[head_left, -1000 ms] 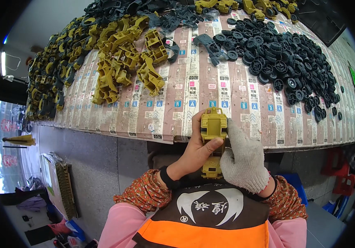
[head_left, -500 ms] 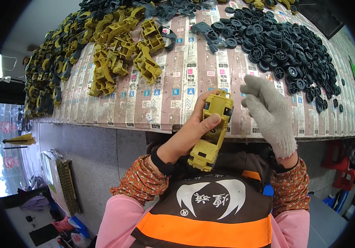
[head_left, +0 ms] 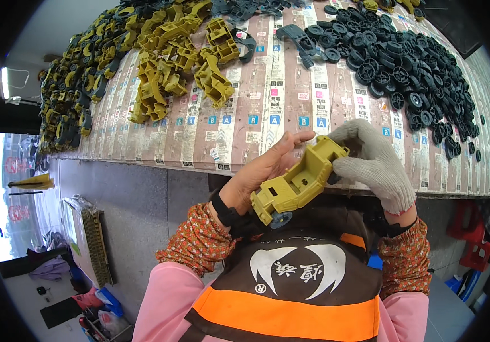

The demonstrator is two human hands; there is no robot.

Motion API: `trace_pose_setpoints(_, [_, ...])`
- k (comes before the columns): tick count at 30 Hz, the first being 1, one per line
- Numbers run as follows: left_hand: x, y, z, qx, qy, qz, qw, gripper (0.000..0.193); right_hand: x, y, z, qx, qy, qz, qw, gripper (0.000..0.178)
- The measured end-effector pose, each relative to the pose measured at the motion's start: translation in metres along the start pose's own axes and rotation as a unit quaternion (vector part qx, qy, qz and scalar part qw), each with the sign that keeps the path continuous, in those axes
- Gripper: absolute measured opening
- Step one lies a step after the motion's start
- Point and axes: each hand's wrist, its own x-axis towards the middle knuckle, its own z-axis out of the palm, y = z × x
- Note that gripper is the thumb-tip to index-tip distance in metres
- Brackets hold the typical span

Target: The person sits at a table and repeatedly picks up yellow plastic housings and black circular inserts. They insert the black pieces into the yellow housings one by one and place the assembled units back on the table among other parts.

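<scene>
A yellow toy car body (head_left: 296, 185) is tilted in front of me, just off the table's near edge. A dark wheel (head_left: 281, 220) is on its near end, and another dark part shows partly beneath the glove. My right hand (head_left: 370, 162), in a grey knitted glove, is closed around the car's far end. My bare left hand (head_left: 265, 165) lies along the car's left side, its thumb lifted off and its fingers stretched out behind the car. Whether the left palm bears any weight is hidden.
Yellow car bodies (head_left: 213, 80) lie loose on the table (head_left: 245, 137), beside a heap of wheeled cars (head_left: 79, 85) at far left. Black wheels (head_left: 396, 74) are piled at right, near a dark chassis plate (head_left: 299, 43). Red stools (head_left: 470, 228) stand below the right side.
The toy car has turned, its far end tipping right. My right hand has moved in and taken hold of that end. My left thumb has come off the car and its fingers have loosened.
</scene>
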Motion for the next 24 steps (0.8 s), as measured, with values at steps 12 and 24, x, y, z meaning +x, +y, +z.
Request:
trace_pose_setpoints(12, [-0.009, 0.002, -0.010, -0.023, 0.029, 0.171, 0.984, 0.076, -0.034, 0.013, -0.009, 0.085, 0.191, -0.027, 0.977, 0.031])
trace_pose_setpoints(24, [0.005, -0.014, 0.021, 0.114, 0.130, 0.289, 0.942, 0.082, -0.046, 0.035, 0.031, 0.142, 0.194, 0.065, 0.969, 0.031])
